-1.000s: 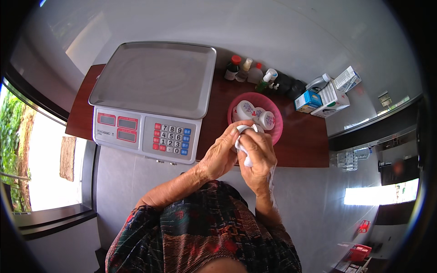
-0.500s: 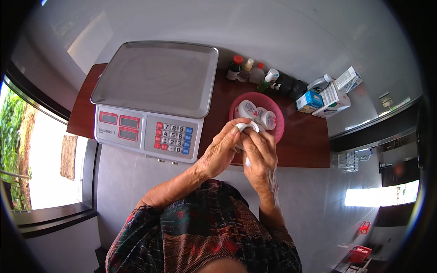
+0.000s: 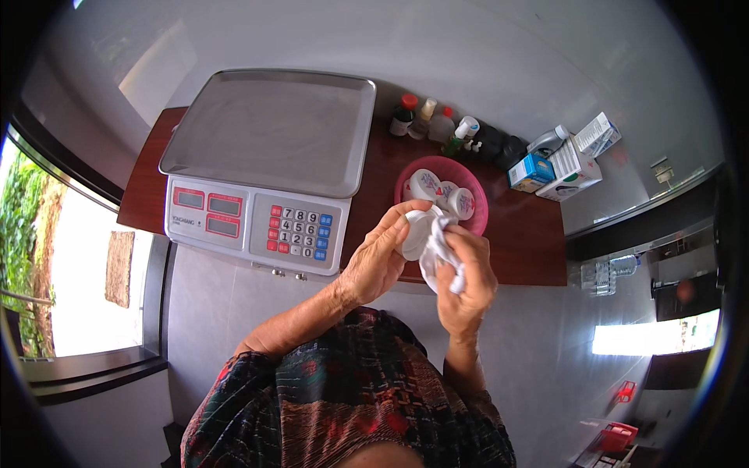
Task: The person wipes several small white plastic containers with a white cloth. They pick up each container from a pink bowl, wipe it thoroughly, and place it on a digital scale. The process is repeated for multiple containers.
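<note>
Both hands meet above the near edge of the brown table (image 3: 530,249), just near of the pink bowl (image 3: 482,204). The left hand (image 3: 378,261) has its grip closed round a small white round container (image 3: 415,232), partly hidden by the fingers; its axis cannot be told. The right hand (image 3: 468,281) clenches a crumpled white cloth (image 3: 441,253) pressed against the container, its loose end hanging toward the person. Similar white containers lie in the bowl. A flat steel-topped weighing scale (image 3: 269,140) stands left.

A small white container (image 3: 416,231) and a crumpled white cloth (image 3: 443,251) sit pressed together, held above the counter's front edge.
</note>
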Demonstrator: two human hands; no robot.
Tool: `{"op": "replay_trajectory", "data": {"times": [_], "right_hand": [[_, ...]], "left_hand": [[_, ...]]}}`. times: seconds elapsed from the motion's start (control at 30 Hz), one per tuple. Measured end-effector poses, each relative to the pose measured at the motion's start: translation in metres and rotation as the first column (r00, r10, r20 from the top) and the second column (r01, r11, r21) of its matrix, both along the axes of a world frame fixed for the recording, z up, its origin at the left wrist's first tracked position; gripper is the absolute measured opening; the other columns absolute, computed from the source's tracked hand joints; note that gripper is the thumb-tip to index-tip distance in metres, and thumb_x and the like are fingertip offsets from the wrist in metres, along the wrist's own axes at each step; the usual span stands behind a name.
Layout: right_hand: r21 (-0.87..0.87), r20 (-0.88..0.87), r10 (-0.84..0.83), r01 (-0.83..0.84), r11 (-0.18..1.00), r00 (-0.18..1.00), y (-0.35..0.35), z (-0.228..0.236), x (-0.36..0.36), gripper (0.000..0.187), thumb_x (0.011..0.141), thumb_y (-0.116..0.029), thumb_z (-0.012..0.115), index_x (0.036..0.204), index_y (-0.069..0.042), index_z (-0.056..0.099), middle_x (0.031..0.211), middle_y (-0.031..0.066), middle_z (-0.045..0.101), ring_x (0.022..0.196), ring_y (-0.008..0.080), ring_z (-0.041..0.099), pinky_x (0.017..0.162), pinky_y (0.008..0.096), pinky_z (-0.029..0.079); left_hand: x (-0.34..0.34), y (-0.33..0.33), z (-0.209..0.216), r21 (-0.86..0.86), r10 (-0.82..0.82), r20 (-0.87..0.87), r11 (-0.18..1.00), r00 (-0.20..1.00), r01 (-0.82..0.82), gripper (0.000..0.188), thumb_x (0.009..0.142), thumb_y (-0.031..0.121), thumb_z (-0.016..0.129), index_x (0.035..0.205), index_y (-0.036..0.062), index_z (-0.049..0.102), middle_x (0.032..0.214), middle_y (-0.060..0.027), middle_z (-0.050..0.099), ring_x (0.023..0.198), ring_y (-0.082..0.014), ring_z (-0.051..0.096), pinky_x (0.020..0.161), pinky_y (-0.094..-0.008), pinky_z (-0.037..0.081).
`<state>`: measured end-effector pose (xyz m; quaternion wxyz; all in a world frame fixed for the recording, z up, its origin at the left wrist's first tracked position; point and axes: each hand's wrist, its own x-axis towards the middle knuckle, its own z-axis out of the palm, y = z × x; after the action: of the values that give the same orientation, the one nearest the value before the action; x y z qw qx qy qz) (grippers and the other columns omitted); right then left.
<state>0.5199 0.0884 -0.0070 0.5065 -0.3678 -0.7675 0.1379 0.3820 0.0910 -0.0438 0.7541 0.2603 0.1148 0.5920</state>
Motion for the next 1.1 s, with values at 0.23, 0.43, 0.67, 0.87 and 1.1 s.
{"op": "replay_trajectory", "data": {"times": [0.23, 0.43, 0.67, 0.87, 1.1], "right_hand": [[-0.108, 0.086, 0.229, -0.220, 0.970, 0.970, -0.007, 0.004, -0.005, 0.031, 0.073, 0.003, 0.057, 0.104, 0.000, 0.061, 0.107, 0.0128, 0.061, 0.098, 0.0285, 0.057, 0.085, 0.0364, 0.047], [-0.121, 0.034, 0.243, -0.237, 0.964, 0.969, -0.012, 0.011, 0.010, 0.039, 0.067, 0.010, 0.062, 0.105, 0.000, 0.060, 0.106, 0.0139, 0.060, 0.095, 0.0301, 0.055, 0.081, 0.0386, 0.048], [-0.137, 0.055, 0.206, -0.197, 0.971, 0.977, -0.014, 0.001, 0.008, 0.027, 0.077, -0.002, 0.058, 0.104, 0.001, 0.059, 0.102, 0.0142, 0.060, 0.091, 0.0252, 0.058, 0.080, 0.0344, 0.047], [0.141, -0.100, -0.071, 0.085, 0.986, 0.992, -0.016, -0.008, 0.016, 0.027, 0.087, -0.016, 0.057, 0.107, 0.002, 0.055, 0.103, 0.0169, 0.058, 0.088, 0.0299, 0.057, 0.075, 0.0368, 0.047], [0.384, 0.118, -0.009, -0.038, 0.922, 0.993, -0.010, -0.030, -0.018, 0.025, 0.083, -0.010, 0.061, 0.106, -0.002, 0.061, 0.111, 0.0104, 0.058, 0.095, 0.0280, 0.053, 0.079, 0.0380, 0.046]], "left_hand": [[-0.004, -0.005, 0.010, 0.045, -0.026, -0.011, 0.999, 1.000, 0.027, 0.041, 0.098, 0.032, 0.040, 0.132, 0.0080, 0.037, 0.118, -0.0087, 0.052, 0.111, -0.0175, 0.050, 0.095, -0.0325, 0.042], [-0.004, -0.006, 0.003, 0.039, 0.041, -0.032, 0.998, 0.999, -0.040, 0.043, 0.098, 0.032, 0.040, 0.131, 0.0053, 0.037, 0.123, -0.0091, 0.050, 0.115, -0.0177, 0.048, 0.098, -0.0313, 0.039], [0.001, -0.012, 0.004, 0.024, 0.089, -0.143, 0.996, 0.986, -0.086, 0.045, 0.095, 0.033, 0.048, 0.131, 0.0079, 0.037, 0.120, -0.0088, 0.051, 0.110, -0.0157, 0.049, 0.094, -0.0303, 0.042], [-0.005, 0.000, -0.007, -0.259, 0.093, 0.069, 0.963, 0.993, -0.073, 0.030, 0.095, 0.023, 0.051, 0.119, 0.0048, 0.049, 0.103, -0.0101, 0.060, 0.085, -0.0183, 0.062, 0.071, -0.0317, 0.055], [0.005, 0.003, -0.011, -0.217, -0.046, 0.208, 0.972, 0.977, 0.092, 0.020, 0.094, 0.022, 0.053, 0.105, 0.0064, 0.058, 0.097, -0.0023, 0.063, 0.085, -0.0110, 0.062, 0.072, -0.0242, 0.054]]}}
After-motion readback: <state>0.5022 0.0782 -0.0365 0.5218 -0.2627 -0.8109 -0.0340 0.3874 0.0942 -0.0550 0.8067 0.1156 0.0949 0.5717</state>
